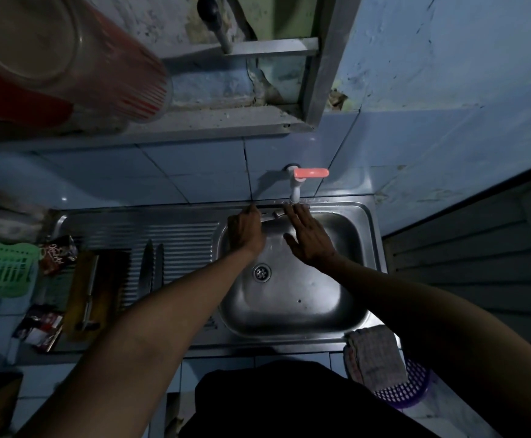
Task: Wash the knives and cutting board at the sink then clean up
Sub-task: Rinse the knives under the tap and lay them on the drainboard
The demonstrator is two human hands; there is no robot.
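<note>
One steel sink [346, 298], one white tap [295, 188] with a pink lever above it; both hands were over the basin under the spout, the left hand [245, 230] with fingers curled at the back rim, its grip hidden from where I stood so I could not tell whether it held anything, the right hand [310, 238] flat with fingers spread, grip released. On the ribbed drainboard to the left lay two knives [152, 267] side by side, and beside them one wooden cutting board [91, 292] with one further metal-handled tool resting on it. One checked cloth [373, 355] hung at the tabletop's near right edge over one purple basket [411, 390]; one green basket [3, 270] sat far left.
</note>
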